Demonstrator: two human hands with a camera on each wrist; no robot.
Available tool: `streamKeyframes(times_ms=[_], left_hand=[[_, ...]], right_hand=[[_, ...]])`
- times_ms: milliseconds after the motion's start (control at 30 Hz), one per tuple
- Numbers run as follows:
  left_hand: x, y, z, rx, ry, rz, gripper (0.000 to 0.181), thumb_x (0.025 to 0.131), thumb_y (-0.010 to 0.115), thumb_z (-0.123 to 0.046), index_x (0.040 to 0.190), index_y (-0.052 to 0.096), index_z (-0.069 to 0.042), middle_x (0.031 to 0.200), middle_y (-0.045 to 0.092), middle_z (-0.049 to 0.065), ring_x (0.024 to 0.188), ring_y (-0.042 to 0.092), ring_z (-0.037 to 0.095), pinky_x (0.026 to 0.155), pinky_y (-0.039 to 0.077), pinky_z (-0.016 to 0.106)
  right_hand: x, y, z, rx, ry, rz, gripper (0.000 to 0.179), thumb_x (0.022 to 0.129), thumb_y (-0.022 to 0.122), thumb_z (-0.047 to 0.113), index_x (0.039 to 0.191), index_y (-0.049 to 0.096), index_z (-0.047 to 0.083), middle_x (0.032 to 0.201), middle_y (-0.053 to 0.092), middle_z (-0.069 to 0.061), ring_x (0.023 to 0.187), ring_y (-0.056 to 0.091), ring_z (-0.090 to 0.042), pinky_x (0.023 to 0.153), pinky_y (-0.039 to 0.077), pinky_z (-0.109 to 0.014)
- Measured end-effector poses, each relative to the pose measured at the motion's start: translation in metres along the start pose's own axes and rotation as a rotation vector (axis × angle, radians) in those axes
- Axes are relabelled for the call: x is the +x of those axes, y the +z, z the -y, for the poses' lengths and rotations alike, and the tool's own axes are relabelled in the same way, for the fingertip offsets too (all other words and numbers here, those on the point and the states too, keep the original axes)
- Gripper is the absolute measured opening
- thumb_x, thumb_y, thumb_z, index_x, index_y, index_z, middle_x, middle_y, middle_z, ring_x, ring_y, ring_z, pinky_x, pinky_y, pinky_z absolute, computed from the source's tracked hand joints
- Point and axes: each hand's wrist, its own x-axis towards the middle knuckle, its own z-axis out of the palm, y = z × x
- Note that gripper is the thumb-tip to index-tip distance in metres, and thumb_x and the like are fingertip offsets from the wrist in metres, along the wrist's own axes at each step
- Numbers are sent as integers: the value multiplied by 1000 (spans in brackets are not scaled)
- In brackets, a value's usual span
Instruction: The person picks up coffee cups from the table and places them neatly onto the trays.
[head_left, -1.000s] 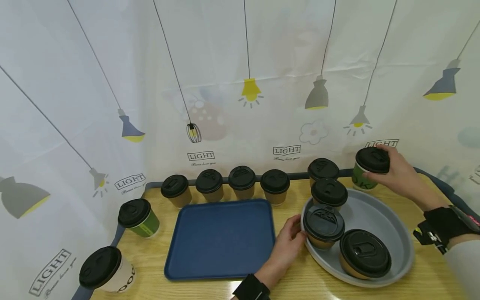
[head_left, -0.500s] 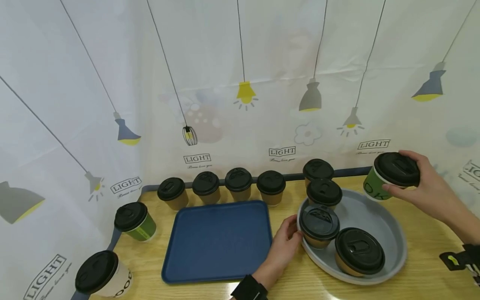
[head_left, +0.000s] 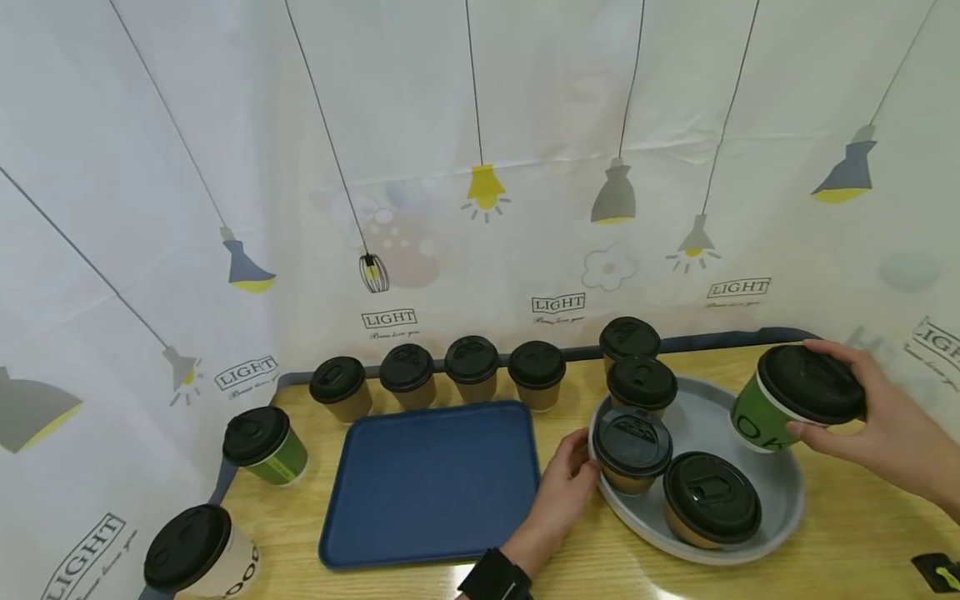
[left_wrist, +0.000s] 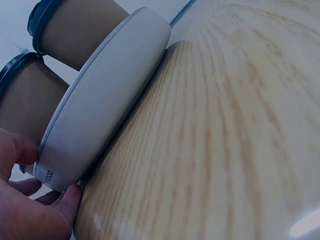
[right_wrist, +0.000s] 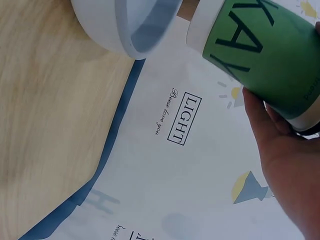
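Observation:
My right hand grips a green paper cup with a black lid, tilted and held over the right back part of a round grey tray. In the right wrist view the green cup is apart from the tray. My left hand holds the tray's left rim; the left wrist view shows its fingers curled at the tray's edge. Three brown cups with black lids stand in the tray: a front one, a left one and a back one.
A blue rectangular tray lies left of my left hand. Behind it stands a row of several brown lidded cups. Another brown cup is behind the grey tray. A green cup and a white cup stand at the left edge.
My right hand has lifted the green cup from the table behind the tray and brought it forward over the tray. My left hand stays on the rim.

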Motion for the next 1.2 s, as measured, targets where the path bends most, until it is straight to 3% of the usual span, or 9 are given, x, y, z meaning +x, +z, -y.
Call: streamKeyframes(times_ms=[33,67,167,267,400,500,600,1200], left_hand=[[0,0,0,-1,1,1,49,109,51,-17,156,43,-9,157,46,14,143,47,30,108,46,41],[0,-1,0,-1,-1,0,49,109,51,-17,156,43,-9,157,46,14,143,47,30,108,47,41],[0,-1,-1,1,-4,0,49,109,51,-17,156,43,-9,157,46,14,143,47,30,109,46,42],[0,0,-2,4,-9,-1,49,109,51,-17,156,43,-9,157,46,14,143,47,30,110,46,42],[0,-1,-2,3,-11,4,49,109,50,-17,157,42,-9,159,44,14,144,45,30,111,45,43],[0,-1,-2,6,-9,7,50,109,50,-18,157,41,-9,160,42,14,144,44,31,111,45,43],[0,-1,-2,12,-7,4,50,109,50,-18,157,41,-9,160,42,14,145,44,32,112,44,43],[3,0,-2,-8,-42,6,50,109,50,-17,157,41,-9,160,41,15,146,42,34,113,43,47]], right_hand=[[-2,0,-1,2,-10,1,110,85,88,17,166,15,18,150,33,-38,118,52,-28,73,41,-12],[-5,1,-2,-1,-20,0,110,84,89,17,166,16,19,150,34,-37,116,52,-26,68,34,-7],[-12,1,-3,-22,-42,4,111,81,91,16,166,18,20,154,31,-34,116,51,-26,69,36,-11],[-18,3,-4,-46,-62,18,113,79,92,16,165,20,17,155,29,-33,115,53,-18,67,37,-14],[-25,8,-9,-16,-120,39,111,76,93,11,164,26,19,154,34,1,108,37,21,68,40,-10],[-27,14,-11,25,-155,71,108,77,92,6,163,28,18,146,29,27,112,41,20,70,46,-13],[-29,18,-12,48,-161,107,105,79,90,5,162,28,16,143,27,33,110,47,17,67,52,-21],[-43,34,-20,75,-213,140,103,75,92,3,159,34,12,144,33,31,116,46,16,71,53,-21]])
